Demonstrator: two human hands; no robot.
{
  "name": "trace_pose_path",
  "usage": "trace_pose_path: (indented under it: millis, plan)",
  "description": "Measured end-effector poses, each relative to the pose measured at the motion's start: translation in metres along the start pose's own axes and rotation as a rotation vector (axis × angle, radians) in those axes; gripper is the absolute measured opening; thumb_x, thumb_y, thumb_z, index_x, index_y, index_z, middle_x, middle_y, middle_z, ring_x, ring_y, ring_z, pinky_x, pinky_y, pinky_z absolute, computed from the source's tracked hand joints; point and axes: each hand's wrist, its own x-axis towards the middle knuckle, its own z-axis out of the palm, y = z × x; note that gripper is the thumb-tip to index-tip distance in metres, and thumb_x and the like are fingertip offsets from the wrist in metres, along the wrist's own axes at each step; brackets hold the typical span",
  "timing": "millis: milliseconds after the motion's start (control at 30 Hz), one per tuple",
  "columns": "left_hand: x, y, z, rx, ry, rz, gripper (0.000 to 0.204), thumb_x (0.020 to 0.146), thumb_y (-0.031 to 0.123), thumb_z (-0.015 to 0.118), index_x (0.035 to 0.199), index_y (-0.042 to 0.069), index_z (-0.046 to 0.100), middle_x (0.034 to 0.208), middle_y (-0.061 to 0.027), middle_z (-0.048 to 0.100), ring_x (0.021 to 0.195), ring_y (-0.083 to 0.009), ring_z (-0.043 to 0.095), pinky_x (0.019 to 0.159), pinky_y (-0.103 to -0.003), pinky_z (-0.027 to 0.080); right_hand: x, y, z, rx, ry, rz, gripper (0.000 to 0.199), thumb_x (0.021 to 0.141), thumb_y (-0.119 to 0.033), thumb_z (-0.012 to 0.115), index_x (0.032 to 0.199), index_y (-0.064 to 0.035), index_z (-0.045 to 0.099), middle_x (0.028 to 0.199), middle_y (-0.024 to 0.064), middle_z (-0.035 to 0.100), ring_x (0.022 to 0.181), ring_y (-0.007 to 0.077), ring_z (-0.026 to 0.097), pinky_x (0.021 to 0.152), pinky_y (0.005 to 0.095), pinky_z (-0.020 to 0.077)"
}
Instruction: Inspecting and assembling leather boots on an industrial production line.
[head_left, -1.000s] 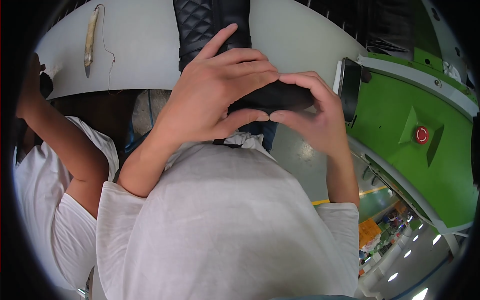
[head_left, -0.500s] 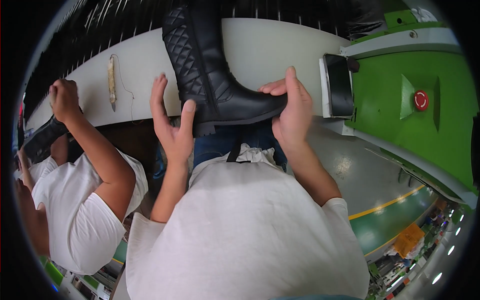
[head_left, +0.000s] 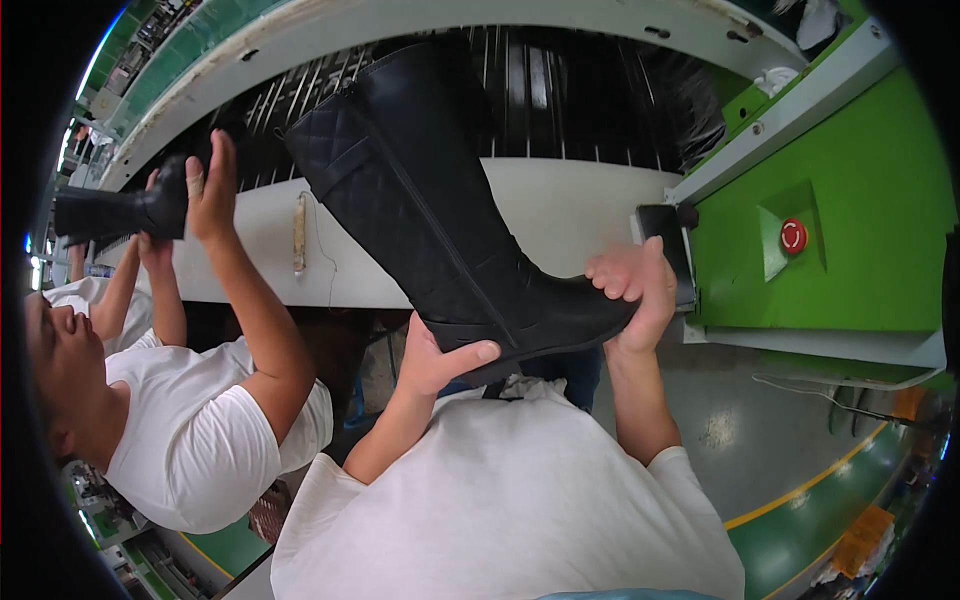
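Note:
A tall black boot (head_left: 455,220) with a quilted shaft and a side zip is held up in front of me, its shaft slanting away to the far left and its toe pointing right. Around the heel closes my left hand (head_left: 435,357), the thumb lying along the edge of the sole. At the toe my right hand (head_left: 640,295) grips with its fingers curled over the top. The fingers of my left hand are mostly hidden behind the boot.
Beyond the boot runs a pale work surface (head_left: 560,190) with a dark rack of metal rods (head_left: 590,120) behind it. A tape-wrapped knife (head_left: 299,235) lies there. At right, a phone (head_left: 668,228) rests beside a green machine (head_left: 860,200) with a red button (head_left: 793,236). A co-worker (head_left: 200,400) at left handles another black boot (head_left: 120,212).
Both hands were apart around the boot, the left one spread; now they grip heel and toe. The boot has come nearer and tilted. The co-worker's arms have risen, and the view has shifted.

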Motion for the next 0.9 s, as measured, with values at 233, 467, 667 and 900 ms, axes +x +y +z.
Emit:
trace_pose_path:
  millis: [233, 467, 667, 900]
  plan:
    - [0.021, 0.012, 0.025, 0.254, 0.044, 0.230, 0.057, 0.085, 0.011, 0.092, 0.134, -0.005, 0.068, 0.126, -0.0139, 0.077, 0.117, -0.0227, 0.073, 0.107, -0.038, 0.056, 0.036, -0.016, 0.003, -0.691, -0.078, -0.292, 0.041, 0.118, -0.024, 0.059, 0.082, -0.0063, 0.062, 0.078, 0.0052, 0.066, 0.076, 0.0120, 0.062, 0.076, 0.0301, 0.0536]
    - [0.032, -0.012, 0.029, 0.911, 0.143, 0.555, 0.038, 0.090, 0.009, 0.087, 0.125, 0.000, 0.076, 0.114, -0.0102, 0.082, 0.103, -0.0187, 0.076, 0.094, -0.038, 0.060, 0.027, -0.038, 0.072, -0.483, -0.362, -0.037, 0.045, 0.120, -0.042, 0.053, 0.116, 0.0001, 0.066, 0.087, 0.0040, 0.067, 0.076, 0.0100, 0.067, 0.067, 0.0257, 0.0551]
    - [0.042, 0.068, 0.064, 0.385, 0.078, 0.614, 0.056, 0.083, 0.006, 0.093, 0.132, -0.010, 0.070, 0.127, -0.0205, 0.078, 0.127, -0.0282, 0.072, 0.116, -0.043, 0.052, 0.026, -0.044, 0.085, -0.607, -0.400, 0.034, 0.062, 0.120, -0.056, 0.041, 0.115, 0.0016, 0.063, 0.093, 0.0092, 0.069, 0.077, 0.0154, 0.069, 0.067, 0.0274, 0.0558]
    - [0.046, 0.112, 0.084, 0.699, 0.118, 0.804, 0.045, 0.093, -0.001, 0.086, 0.133, -0.013, 0.070, 0.124, -0.0295, 0.080, 0.104, -0.0269, 0.082, 0.095, -0.034, 0.063, 0.012, -0.043, 0.107, -0.481, -0.419, -0.047, 0.036, 0.115, -0.033, 0.067, 0.102, 0.0010, 0.066, 0.084, 0.0046, 0.067, 0.070, 0.0079, 0.065, 0.063, 0.0251, 0.0515]
